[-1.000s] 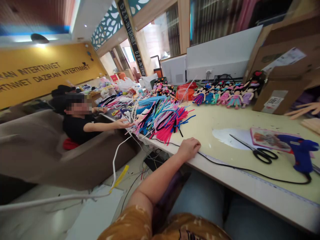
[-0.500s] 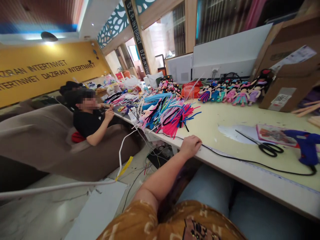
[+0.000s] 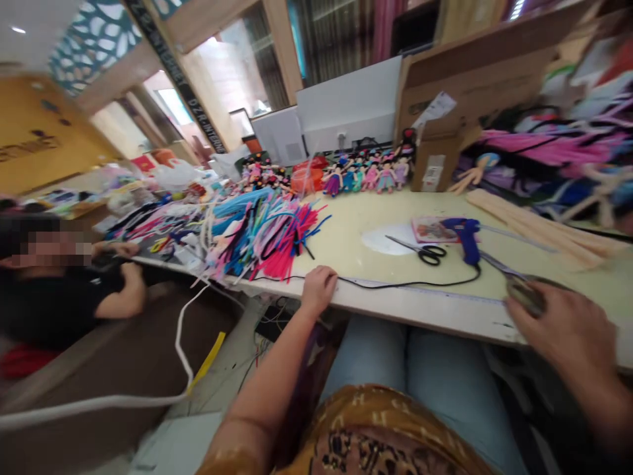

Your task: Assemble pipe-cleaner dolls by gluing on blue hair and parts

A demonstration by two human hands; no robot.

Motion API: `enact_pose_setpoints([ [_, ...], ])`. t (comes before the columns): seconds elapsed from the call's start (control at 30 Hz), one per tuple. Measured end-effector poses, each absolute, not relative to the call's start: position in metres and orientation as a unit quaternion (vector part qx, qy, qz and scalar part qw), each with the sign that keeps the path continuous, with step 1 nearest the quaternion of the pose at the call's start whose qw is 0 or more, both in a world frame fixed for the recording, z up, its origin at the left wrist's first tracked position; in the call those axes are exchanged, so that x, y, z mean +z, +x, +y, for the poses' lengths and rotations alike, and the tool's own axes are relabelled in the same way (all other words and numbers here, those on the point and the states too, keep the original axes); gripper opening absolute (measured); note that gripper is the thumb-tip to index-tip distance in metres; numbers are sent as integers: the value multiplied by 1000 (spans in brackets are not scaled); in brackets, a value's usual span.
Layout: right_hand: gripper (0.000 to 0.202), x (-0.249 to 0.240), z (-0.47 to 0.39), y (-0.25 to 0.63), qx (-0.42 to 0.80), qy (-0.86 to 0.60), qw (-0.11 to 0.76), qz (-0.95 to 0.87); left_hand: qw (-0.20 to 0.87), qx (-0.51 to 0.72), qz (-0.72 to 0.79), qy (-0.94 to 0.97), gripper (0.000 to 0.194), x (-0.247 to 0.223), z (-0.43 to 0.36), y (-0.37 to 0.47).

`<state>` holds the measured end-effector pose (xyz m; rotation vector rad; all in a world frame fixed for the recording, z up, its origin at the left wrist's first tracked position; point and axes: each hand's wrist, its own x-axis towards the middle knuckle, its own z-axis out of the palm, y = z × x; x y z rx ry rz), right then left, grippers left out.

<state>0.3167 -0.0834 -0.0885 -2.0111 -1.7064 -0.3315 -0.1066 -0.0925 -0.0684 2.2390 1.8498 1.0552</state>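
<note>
My left hand rests on the front edge of the table with its fingers curled. The black cord of the blue glue gun runs up to it and comes out on the other side; what lies inside the fingers is hidden. At the right, my right hand is closed round the dark olive handle of a pair of scissors, its pointed metal blades aimed left toward the glue gun. A second, black-handled pair of scissors lies between the two hands, beside a pink-edged flat packet.
Bundles of coloured pipe cleaners lie left of centre. Small dolls stand in rows at the back near a cardboard box. Beige fuzzy strips lie at the right. A co-worker sits at the far left.
The view has swung to the right. My right hand has come into view, holding the olive-handled scissors. My left hand stays at the table edge on the cord.
</note>
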Motion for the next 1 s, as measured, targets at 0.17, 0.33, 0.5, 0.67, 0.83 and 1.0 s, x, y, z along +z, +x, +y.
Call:
enact_pose_setpoints([
  [0.17, 38, -85, -86, 318, -107, -701, 241, -663, 3, 300, 612, 732, 10, -70, -89, -106],
  [0.33, 34, -79, -93, 319, -55, -699, 320, -637, -17, 275, 607, 745, 11, -73, -85, -110],
  [0.5, 35, -67, -97, 328, -59, -707, 362, -604, -24, 274, 609, 744, 13, -72, -84, -111],
  [0.67, 35, -76, -96, 336, -90, -702, 339, -620, -32, 272, 606, 747, 13, -75, -82, -114],
  [0.83, 35, -76, -96, 331, -125, -681, 313, -650, -50, 285, 596, 749, 12, -75, -82, -114],
  [1.0, 36, -84, -97, 340, -139, -703, 269, -643, -61, 282, 608, 739, 10, -72, -86, -109],
])
